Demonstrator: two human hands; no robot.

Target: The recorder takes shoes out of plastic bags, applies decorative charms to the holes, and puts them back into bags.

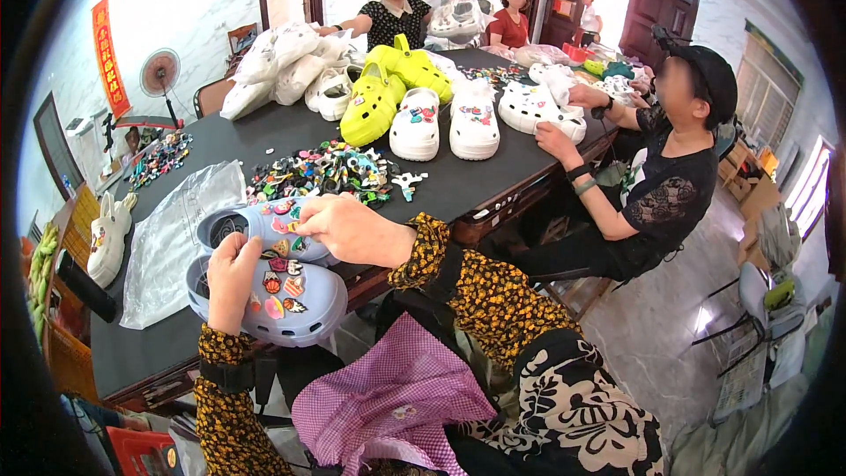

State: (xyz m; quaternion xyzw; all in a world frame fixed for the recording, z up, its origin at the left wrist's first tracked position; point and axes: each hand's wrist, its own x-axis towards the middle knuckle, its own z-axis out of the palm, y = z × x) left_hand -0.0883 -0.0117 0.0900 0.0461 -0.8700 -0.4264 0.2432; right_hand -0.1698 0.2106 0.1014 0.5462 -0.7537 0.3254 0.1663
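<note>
A pair of pale blue clogs sits at the table's near edge, side by side, tops dotted with colourful shoe charms. My left hand grips the near clog, thumb on top by the heel opening. Over the far clog is my right hand, its fingertips pinched against the top among the charms; what they pinch is hidden. Just beyond lies a heap of mixed shoe charms, with a white one at its right side. A clear plastic bag lies flat to the left.
White clogs and yellow-green clogs stand farther back, near bagged white clogs. At right, a co-worker handles a white clog. More people sit at the far end. A white clog and black case lie left.
</note>
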